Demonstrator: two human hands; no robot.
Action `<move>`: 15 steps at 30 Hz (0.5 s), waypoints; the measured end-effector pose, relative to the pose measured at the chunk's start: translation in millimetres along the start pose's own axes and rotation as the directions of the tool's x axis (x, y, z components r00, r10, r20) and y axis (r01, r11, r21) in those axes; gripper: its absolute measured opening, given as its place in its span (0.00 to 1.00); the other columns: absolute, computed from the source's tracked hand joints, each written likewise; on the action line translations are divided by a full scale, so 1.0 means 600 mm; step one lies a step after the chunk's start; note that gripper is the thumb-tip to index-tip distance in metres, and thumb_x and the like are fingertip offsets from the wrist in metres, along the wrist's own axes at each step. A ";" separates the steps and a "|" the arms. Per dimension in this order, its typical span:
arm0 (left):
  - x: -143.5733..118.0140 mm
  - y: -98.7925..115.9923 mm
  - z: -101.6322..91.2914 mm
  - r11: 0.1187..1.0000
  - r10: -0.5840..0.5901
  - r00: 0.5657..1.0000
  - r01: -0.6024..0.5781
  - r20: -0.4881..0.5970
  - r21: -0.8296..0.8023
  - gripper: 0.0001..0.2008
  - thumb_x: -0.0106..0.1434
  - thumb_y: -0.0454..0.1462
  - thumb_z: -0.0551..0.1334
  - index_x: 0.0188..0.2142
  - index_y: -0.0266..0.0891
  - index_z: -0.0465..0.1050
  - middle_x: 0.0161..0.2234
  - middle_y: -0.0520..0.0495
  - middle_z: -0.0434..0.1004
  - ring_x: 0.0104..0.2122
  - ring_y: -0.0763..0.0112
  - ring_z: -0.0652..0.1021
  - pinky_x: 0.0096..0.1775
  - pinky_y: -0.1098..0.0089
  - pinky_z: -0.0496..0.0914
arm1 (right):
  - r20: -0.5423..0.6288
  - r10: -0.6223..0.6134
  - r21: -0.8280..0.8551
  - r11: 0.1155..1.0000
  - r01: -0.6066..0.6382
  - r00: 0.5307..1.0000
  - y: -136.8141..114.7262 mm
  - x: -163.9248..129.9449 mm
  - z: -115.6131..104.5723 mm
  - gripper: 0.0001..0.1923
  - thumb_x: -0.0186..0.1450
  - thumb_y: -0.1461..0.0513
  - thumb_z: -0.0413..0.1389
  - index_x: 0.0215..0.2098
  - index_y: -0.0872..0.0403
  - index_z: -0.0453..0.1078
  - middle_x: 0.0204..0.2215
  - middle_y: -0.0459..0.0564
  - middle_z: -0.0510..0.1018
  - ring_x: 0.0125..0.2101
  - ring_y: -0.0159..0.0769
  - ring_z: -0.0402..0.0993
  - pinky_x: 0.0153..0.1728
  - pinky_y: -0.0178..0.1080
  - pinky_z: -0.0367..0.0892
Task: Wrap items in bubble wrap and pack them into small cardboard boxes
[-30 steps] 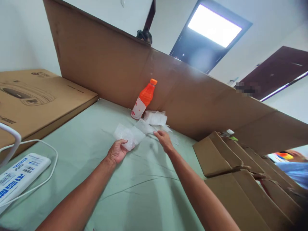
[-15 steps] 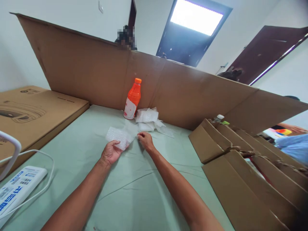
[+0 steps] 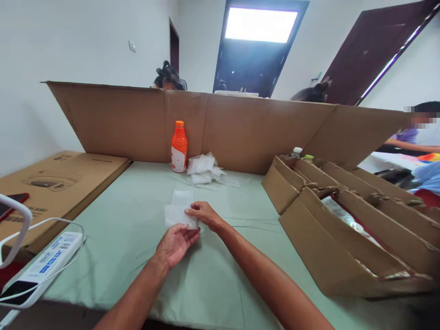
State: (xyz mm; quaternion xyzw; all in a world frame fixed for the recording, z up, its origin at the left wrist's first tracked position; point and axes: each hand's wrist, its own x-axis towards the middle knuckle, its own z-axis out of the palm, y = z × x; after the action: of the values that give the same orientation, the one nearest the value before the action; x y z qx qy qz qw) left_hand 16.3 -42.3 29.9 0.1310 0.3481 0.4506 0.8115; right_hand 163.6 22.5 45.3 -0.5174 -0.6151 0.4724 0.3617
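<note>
Two translucent white pieces of bubble wrap lie overlapping in front of me, the nearer piece (image 3: 174,215) partly covering the farther one (image 3: 182,197). My right hand (image 3: 205,215) pinches the right side of the nearer piece between thumb and fingers. Below it, my left hand (image 3: 176,246) is turned palm up, its thumb on the near edge of that piece and its fingers reaching beneath the corner. Beyond them, a loose pile of bubble wrap (image 3: 202,166) rests beside an upright orange bottle (image 3: 178,149) with a white label.
A cardboard screen (image 3: 257,133) borders the back of the green-covered table (image 3: 137,201). Divided cardboard boxes (image 3: 330,256) with items inside stand right. At left are a flat carton (image 3: 68,178), a white power strip (image 3: 48,259) and a cable. People sit beyond the screen.
My right hand has come onto the bubble wrap and grips its right side. My left hand has shifted right along its near edge. The head view has tilted and levelled.
</note>
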 end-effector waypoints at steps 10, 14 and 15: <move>-0.171 -0.052 -0.102 0.744 0.509 0.818 -0.262 -0.267 0.615 0.20 0.49 0.36 0.73 0.43 0.41 0.79 0.41 0.42 0.81 0.43 0.57 0.78 0.45 0.64 0.72 | 0.167 0.074 0.283 0.952 -0.120 0.983 0.021 -0.159 -0.023 0.17 0.53 0.50 0.65 0.29 0.54 0.70 0.26 0.47 0.79 0.27 0.34 0.75 0.25 0.32 0.60; -0.179 -0.072 -0.088 0.503 0.661 0.739 -0.310 -0.128 0.807 0.31 0.46 0.35 0.74 0.52 0.48 0.76 0.49 0.45 0.80 0.47 0.57 0.76 0.49 0.65 0.69 | 0.195 0.107 0.324 0.931 -0.167 0.975 0.039 -0.203 -0.011 0.17 0.55 0.50 0.64 0.28 0.53 0.68 0.22 0.44 0.77 0.20 0.29 0.68 0.22 0.32 0.58; -0.175 -0.080 -0.080 0.462 0.652 0.753 -0.305 -0.086 0.832 0.32 0.47 0.36 0.74 0.54 0.48 0.75 0.47 0.45 0.80 0.44 0.57 0.77 0.48 0.65 0.70 | 0.206 0.118 0.328 0.927 -0.182 0.971 0.045 -0.210 -0.007 0.16 0.55 0.50 0.64 0.28 0.53 0.67 0.21 0.43 0.75 0.19 0.28 0.66 0.21 0.32 0.58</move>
State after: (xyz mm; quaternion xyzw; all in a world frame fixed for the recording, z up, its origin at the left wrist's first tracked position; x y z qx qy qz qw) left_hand -22.8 -160.5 17.1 0.4683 0.6092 0.4845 0.4181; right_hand 201.2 -99.1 26.4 -0.4464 -0.5119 0.6445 0.3513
